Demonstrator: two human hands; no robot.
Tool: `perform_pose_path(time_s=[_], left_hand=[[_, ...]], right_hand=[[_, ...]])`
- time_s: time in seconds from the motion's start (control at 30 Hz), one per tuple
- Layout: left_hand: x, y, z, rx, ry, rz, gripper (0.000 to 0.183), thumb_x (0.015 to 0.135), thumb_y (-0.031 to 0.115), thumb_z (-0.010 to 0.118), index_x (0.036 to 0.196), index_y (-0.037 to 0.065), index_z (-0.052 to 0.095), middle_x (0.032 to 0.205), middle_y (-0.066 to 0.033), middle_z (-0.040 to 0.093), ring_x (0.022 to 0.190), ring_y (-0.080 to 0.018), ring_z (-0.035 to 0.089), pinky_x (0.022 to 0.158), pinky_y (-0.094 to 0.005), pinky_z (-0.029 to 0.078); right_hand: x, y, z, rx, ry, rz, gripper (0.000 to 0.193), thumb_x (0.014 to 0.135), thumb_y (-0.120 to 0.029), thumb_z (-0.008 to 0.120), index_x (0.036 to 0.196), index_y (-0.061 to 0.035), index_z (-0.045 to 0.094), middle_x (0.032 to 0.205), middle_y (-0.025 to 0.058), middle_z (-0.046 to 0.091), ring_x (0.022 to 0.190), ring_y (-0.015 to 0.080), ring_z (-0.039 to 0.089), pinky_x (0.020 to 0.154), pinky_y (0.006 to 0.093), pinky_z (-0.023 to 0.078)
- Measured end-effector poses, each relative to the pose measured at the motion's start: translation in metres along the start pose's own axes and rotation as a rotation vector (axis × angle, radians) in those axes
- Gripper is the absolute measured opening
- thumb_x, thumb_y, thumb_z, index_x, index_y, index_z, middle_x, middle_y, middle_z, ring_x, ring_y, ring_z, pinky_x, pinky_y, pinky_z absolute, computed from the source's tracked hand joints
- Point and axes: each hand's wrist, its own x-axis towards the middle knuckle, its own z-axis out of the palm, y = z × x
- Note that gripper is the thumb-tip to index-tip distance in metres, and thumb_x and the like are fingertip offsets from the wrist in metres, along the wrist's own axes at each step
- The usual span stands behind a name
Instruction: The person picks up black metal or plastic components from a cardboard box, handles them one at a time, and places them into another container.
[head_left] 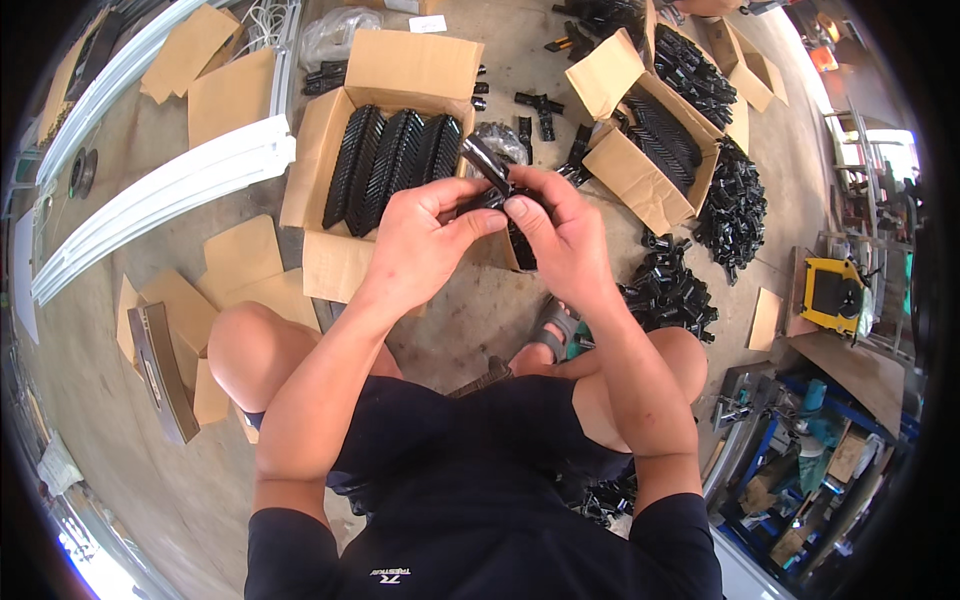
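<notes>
In front of my knees, my left hand (425,235) and my right hand (568,232) are both closed on a glossy black tubular fitting (484,162). One tube of it sticks up and to the left between the hands. The thumbs press on its lower part, and the fingers hide much of its shape. Just beyond my left hand stands an open cardboard box (308,178) with neat rows of black fittings (400,160). Below the hands, part of another black item (521,248) shows; its kind is hard to make out.
At the right, a second open box (640,185) holds stacked black fittings, with loose piles (730,205) beside it and another pile (668,290) nearer my knee. White slatted panels (170,195) and cardboard sheets (240,255) lie left. A yellow-framed device (833,296) stands far right.
</notes>
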Motion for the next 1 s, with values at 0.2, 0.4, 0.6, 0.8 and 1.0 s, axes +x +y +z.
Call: perform_pose_path(time_s=[0.2, 0.4, 0.6, 0.8, 1.0], left_hand=[[0.002, -0.008, -0.008, -0.076, -0.031, 0.061, 0.036, 0.092, 0.003, 0.074, 0.126, -0.007, 0.066, 0.105, -0.0076, 0.074, 0.094, -0.0086, 0.066, 0.083, -0.0238, 0.054], [0.000, -0.008, -0.009, -0.152, -0.012, 0.025, 0.034, 0.093, 0.003, 0.073, 0.125, -0.006, 0.066, 0.106, -0.0073, 0.074, 0.093, -0.0090, 0.066, 0.084, -0.0247, 0.054], [0.001, -0.017, -0.002, -0.135, 0.029, 0.097, 0.034, 0.093, 0.005, 0.074, 0.125, -0.006, 0.066, 0.105, -0.0068, 0.074, 0.094, -0.0088, 0.066, 0.083, -0.0242, 0.053], [-0.001, -0.006, -0.005, -0.051, 0.010, 0.078, 0.035, 0.093, 0.007, 0.075, 0.125, -0.006, 0.066, 0.103, -0.0069, 0.074, 0.091, -0.0082, 0.066, 0.080, -0.0239, 0.053], [-0.005, -0.004, -0.003, 0.025, 0.054, 0.078, 0.035, 0.093, 0.007, 0.075, 0.124, -0.007, 0.065, 0.102, -0.0077, 0.074, 0.088, -0.0080, 0.066, 0.077, -0.0237, 0.053]], right_hand=[[0.009, -0.003, -0.006, -0.079, -0.085, -0.096, 0.031, 0.095, -0.016, 0.072, 0.120, 0.0009, 0.067, 0.096, 0.0123, 0.066, 0.087, 0.0228, 0.063, 0.080, 0.0328, 0.050], [0.009, -0.002, 0.000, -0.026, -0.063, -0.100, 0.033, 0.095, -0.016, 0.072, 0.121, 0.0017, 0.067, 0.096, 0.0112, 0.065, 0.091, 0.0215, 0.062, 0.083, 0.0322, 0.049], [0.005, 0.002, 0.004, 0.054, -0.043, 0.051, 0.031, 0.096, -0.017, 0.071, 0.120, 0.0020, 0.067, 0.095, 0.0098, 0.064, 0.090, 0.0200, 0.061, 0.083, 0.0314, 0.049], [0.007, 0.004, 0.005, 0.028, -0.038, 0.014, 0.028, 0.097, -0.017, 0.070, 0.118, 0.0014, 0.068, 0.094, 0.0087, 0.064, 0.088, 0.0185, 0.060, 0.081, 0.0308, 0.048], [0.010, 0.004, 0.007, 0.015, -0.005, -0.117, 0.028, 0.096, -0.016, 0.070, 0.119, 0.0011, 0.068, 0.094, 0.0092, 0.064, 0.087, 0.0189, 0.060, 0.080, 0.0309, 0.049]])
